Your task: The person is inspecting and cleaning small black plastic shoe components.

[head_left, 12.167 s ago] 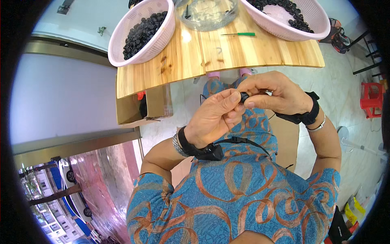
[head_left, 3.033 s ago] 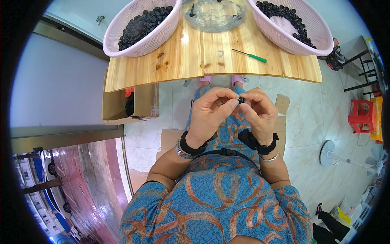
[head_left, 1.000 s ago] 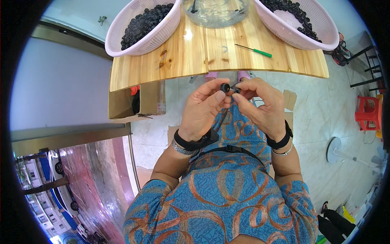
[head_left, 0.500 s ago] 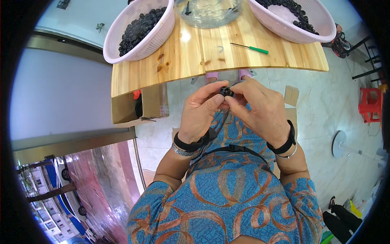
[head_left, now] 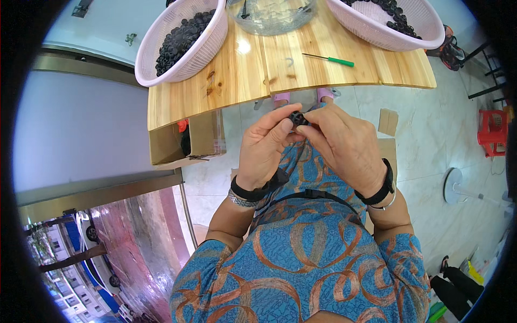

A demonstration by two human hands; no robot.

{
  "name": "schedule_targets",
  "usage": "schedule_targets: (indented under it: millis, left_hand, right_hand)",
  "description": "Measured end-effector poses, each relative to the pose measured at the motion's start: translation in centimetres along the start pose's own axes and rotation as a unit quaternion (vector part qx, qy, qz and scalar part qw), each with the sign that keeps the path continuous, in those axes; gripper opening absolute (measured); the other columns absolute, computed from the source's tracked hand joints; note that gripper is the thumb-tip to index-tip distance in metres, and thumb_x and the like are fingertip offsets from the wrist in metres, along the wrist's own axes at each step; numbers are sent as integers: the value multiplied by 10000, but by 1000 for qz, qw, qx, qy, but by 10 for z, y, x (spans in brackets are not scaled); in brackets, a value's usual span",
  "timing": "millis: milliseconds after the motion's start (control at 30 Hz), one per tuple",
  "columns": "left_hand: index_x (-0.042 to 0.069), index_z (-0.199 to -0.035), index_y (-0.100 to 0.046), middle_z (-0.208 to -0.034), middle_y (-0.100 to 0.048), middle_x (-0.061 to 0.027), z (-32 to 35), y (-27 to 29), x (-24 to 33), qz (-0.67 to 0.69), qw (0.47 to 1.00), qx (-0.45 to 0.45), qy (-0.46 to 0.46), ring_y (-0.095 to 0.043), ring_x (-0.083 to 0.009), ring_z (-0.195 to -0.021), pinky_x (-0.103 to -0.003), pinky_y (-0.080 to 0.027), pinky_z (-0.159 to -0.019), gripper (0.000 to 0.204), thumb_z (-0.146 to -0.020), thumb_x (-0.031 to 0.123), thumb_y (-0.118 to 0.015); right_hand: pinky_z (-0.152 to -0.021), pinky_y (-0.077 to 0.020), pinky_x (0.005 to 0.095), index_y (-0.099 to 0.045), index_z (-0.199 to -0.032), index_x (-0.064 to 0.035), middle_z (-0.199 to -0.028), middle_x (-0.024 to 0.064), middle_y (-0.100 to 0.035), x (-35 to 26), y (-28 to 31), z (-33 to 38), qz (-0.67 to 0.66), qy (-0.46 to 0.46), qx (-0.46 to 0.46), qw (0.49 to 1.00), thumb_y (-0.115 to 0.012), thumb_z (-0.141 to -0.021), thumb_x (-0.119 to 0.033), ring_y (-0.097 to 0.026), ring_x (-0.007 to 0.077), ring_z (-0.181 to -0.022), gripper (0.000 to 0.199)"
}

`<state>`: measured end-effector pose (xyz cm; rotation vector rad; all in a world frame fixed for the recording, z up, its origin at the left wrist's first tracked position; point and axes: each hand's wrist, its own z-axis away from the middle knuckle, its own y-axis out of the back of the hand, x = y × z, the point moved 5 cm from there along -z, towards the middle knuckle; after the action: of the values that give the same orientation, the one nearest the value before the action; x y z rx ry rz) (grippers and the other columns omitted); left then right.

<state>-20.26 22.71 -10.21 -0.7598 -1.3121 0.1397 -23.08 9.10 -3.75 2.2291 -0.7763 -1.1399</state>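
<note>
Between my two hands, above my lap and just short of the table's front edge, is a small round black plastic part (head_left: 298, 119) with openings in its face. My left hand (head_left: 266, 141) pinches it from the left with thumb and fingers. From the other side, the thumb and fingertips of my right hand (head_left: 344, 142) close on the same part. My fingers cover some of it, so its exact kind cannot be made out. A screwdriver (head_left: 340, 62) with a green handle lies on the table beyond my hands.
On the wooden table (head_left: 242, 75) stand a pink basket (head_left: 207, 60) of black parts at left, a clear round tub (head_left: 272, 24) at the back, and another pink basket (head_left: 371, 32) at right. A cardboard box (head_left: 207, 137) is below the table; a red stool (head_left: 491, 133) stands far right.
The black part has turned slightly between my fingers, and both hands keep their pinch on it. The whole view has shifted a little.
</note>
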Motion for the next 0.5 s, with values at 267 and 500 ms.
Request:
schedule_targets:
  millis: [267, 500]
  left_hand:
    - [-11, -1171, -501, -1041, -585, -91, -2, -3, -2, 47, 999, -16, 17, -577, -156, -944, -279, -489, -810, 278, -904, 61, -470]
    - [-21, -1161, -498, -1081, -564, -107, -3, -4, -2, 9, 1000, -14, -20, -574, -174, -960, -294, -497, -823, 271, -898, 39, -470]
  right_hand:
    - [-488, -453, 340, -489, -787, -64, -682, 77, -515, 3, 2, -1, -11, -17, 12, 1000, -637, -753, -150, -563, 262, -581, 175]
    - [-451, -449, 333, -480, -755, -63, -671, 77, -510, 4, 2, 0, 2, -18, 28, 999, -645, -744, -151, -563, 249, -540, 187]
